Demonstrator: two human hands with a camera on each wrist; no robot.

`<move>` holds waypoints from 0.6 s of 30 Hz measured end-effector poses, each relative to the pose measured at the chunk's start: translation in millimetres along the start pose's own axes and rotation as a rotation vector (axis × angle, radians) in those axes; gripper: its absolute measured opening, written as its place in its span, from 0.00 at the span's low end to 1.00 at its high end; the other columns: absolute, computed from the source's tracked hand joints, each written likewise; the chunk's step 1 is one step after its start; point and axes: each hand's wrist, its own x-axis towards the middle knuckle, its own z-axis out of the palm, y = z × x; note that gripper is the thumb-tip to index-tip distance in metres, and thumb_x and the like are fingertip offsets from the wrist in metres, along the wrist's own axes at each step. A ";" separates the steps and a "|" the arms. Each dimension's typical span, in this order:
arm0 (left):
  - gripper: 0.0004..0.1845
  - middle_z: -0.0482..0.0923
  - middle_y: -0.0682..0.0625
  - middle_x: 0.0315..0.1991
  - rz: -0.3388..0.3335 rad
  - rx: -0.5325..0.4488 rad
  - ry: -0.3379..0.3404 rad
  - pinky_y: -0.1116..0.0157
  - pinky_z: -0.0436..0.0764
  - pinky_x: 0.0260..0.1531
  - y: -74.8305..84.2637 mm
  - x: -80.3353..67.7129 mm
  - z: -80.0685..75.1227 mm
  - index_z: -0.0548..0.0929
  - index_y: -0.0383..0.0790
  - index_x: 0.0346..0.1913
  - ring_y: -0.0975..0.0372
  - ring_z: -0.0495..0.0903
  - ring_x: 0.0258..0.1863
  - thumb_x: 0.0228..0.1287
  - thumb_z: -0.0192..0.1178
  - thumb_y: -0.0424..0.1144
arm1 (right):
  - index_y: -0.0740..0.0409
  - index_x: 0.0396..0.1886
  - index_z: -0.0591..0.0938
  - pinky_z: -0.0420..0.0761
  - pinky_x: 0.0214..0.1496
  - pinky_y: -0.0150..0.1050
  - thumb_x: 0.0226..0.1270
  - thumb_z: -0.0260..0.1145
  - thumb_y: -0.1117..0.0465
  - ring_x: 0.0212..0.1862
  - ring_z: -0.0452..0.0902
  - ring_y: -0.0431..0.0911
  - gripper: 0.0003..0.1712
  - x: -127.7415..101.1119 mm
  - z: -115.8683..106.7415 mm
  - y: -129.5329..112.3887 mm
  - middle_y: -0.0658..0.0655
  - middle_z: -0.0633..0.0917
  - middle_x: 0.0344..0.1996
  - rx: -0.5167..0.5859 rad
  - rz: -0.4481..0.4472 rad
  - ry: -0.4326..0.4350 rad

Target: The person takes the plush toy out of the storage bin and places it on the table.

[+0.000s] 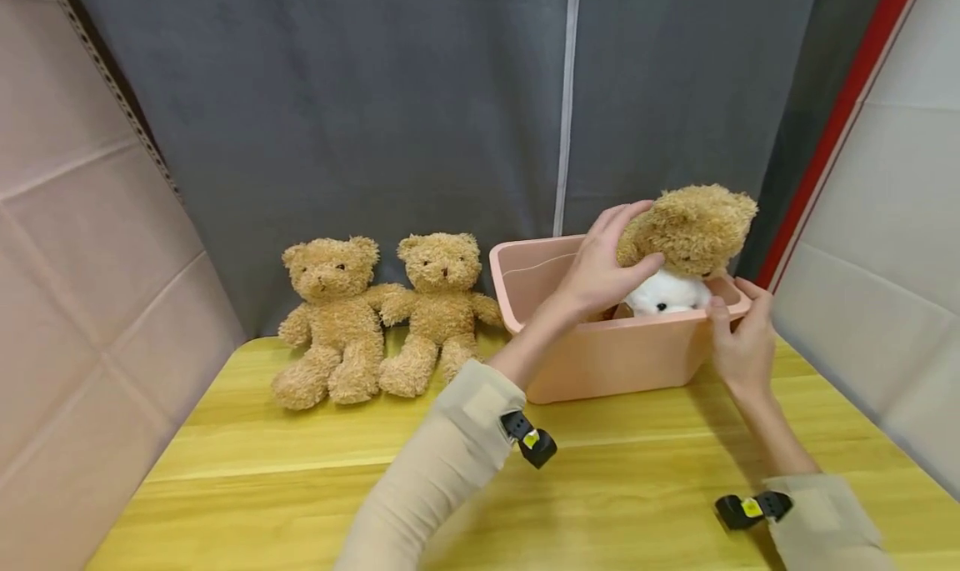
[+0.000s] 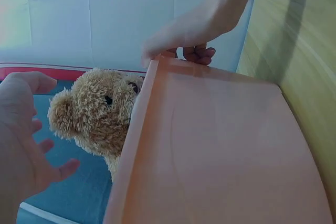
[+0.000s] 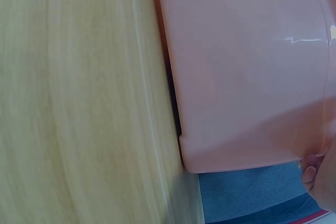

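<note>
A pink plastic bin [image 1: 615,358] stands on the table with a tan teddy bear [image 1: 701,225] rising out of its right side. Below the bear's head, a white plush toy [image 1: 667,293] with a dark eye peeks over the front rim. My left hand [image 1: 611,258] is beside the bear, thumb and fingers spread; the left wrist view shows a gap between this hand [image 2: 23,135] and the bear's head [image 2: 100,106]. At the bin's right end my right hand [image 1: 746,342] grips the rim, thumb in front. Its curled fingers [image 3: 310,171] show under the rim in the right wrist view.
Two more tan teddy bears, one at the far left [image 1: 333,321] and one closer to the bin [image 1: 442,313], sit side by side on the wooden table [image 1: 300,471]. A grey curtain [image 1: 360,104] hangs behind, with pale panels [image 1: 892,221] at both sides.
</note>
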 end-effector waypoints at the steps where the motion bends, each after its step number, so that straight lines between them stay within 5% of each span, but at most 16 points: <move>1: 0.36 0.58 0.51 0.77 0.010 0.039 -0.026 0.70 0.57 0.69 2.6 4.0 1.7 0.63 0.46 0.77 0.64 0.56 0.74 0.68 0.62 0.42 | 0.67 0.69 0.68 0.68 0.46 0.37 0.73 0.56 0.48 0.53 0.75 0.66 0.34 -0.1 0.0 0.7 0.72 0.78 0.60 -0.001 -0.002 0.002; 5: 0.38 0.48 0.57 0.81 0.061 0.185 -0.134 0.71 0.46 0.72 11.0 20.8 9.5 0.57 0.48 0.80 0.66 0.46 0.78 0.71 0.60 0.45 | 0.68 0.68 0.68 0.64 0.43 0.33 0.73 0.56 0.48 0.50 0.75 0.64 0.34 -0.8 -0.2 2.6 0.72 0.78 0.59 -0.002 -0.015 0.005; 10: 0.37 0.45 0.64 0.80 -0.005 0.498 -0.218 0.54 0.55 0.73 18.3 33.3 23.3 0.49 0.67 0.81 0.64 0.42 0.79 0.75 0.52 0.53 | 0.69 0.68 0.68 0.64 0.40 0.34 0.73 0.56 0.50 0.41 0.72 0.53 0.33 -0.6 1.6 1.4 0.72 0.80 0.55 -0.006 -0.024 0.011; 14: 0.36 0.46 0.63 0.80 -0.082 0.760 -0.213 0.48 0.63 0.68 19.0 34.0 34.1 0.46 0.74 0.80 0.59 0.46 0.78 0.74 0.47 0.62 | 0.68 0.68 0.68 0.64 0.41 0.31 0.72 0.56 0.50 0.45 0.75 0.55 0.33 0.8 1.9 0.1 0.71 0.80 0.58 0.000 -0.031 0.010; 18: 0.36 0.51 0.59 0.77 -0.152 0.867 -0.121 0.48 0.66 0.63 10.7 30.2 39.1 0.53 0.74 0.78 0.58 0.52 0.74 0.70 0.50 0.66 | 0.68 0.68 0.68 0.63 0.42 0.28 0.72 0.56 0.50 0.49 0.76 0.63 0.33 0.4 0.1 0.8 0.74 0.80 0.56 -0.008 -0.018 -0.001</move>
